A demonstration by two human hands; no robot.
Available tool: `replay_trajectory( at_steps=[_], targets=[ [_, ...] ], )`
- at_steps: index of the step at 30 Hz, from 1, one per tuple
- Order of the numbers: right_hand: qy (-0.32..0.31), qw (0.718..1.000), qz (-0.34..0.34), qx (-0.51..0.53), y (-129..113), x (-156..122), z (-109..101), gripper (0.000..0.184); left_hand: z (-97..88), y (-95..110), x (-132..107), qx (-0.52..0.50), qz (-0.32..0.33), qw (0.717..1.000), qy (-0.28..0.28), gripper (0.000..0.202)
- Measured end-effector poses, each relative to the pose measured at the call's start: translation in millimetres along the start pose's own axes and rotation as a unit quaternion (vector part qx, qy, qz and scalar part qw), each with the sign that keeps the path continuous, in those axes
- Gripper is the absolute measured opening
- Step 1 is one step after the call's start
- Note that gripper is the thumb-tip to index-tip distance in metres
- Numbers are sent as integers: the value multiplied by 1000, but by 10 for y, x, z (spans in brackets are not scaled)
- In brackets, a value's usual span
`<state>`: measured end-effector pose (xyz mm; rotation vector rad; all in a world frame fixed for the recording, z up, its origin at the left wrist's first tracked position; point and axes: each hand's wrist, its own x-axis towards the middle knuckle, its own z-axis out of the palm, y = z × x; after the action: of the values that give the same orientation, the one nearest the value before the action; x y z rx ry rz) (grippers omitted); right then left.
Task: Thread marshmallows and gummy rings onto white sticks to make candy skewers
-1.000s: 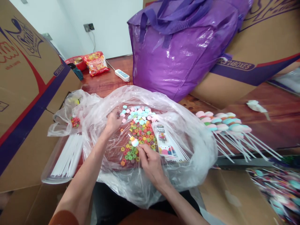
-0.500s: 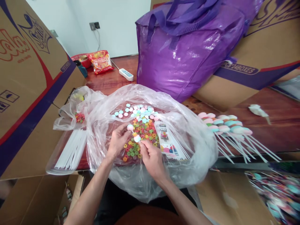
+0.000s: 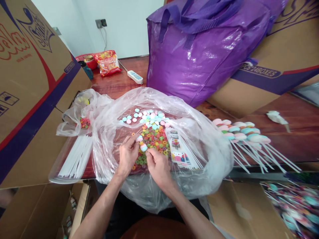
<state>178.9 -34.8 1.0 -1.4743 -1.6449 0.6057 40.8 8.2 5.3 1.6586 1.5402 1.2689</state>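
While left hand [image 3: 128, 155], right hand [image 3: 157, 166] both pinch candy skewer [image 3: 142, 146], it sits between them

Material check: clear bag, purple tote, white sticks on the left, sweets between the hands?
Clear bag: thin plastic film, likely polyethylene; see-through, crinkled, glossy.
Purple tote: probably laminated woven plastic; shiny creases, strap handles.
White sticks: matte, uniform; paper or plastic, cannot tell.
Sweets pinched between left hand and right hand: pastel, matte discs; perhaps marshmallow or pressed sugar.

Bag [image 3: 199, 59] purple; ring candies [image 3: 156, 139] multicolour; discs [image 3: 147, 116] pink/blue; sticks [image 3: 74, 159] wht.
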Motion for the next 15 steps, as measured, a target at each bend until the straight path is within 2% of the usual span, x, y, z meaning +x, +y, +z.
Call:
replay_trajectory(
  at_steps=[7, 15],
  targets=[
    [-3, 999, 38, 36, 7, -35, 66, 27, -29, -46, -99, 13, 26, 999, -35, 35],
    [-16, 998, 55, 22, 14, 17, 98, 26, 10, -91, -251, 10, -12, 998, -60, 34]
  ],
)
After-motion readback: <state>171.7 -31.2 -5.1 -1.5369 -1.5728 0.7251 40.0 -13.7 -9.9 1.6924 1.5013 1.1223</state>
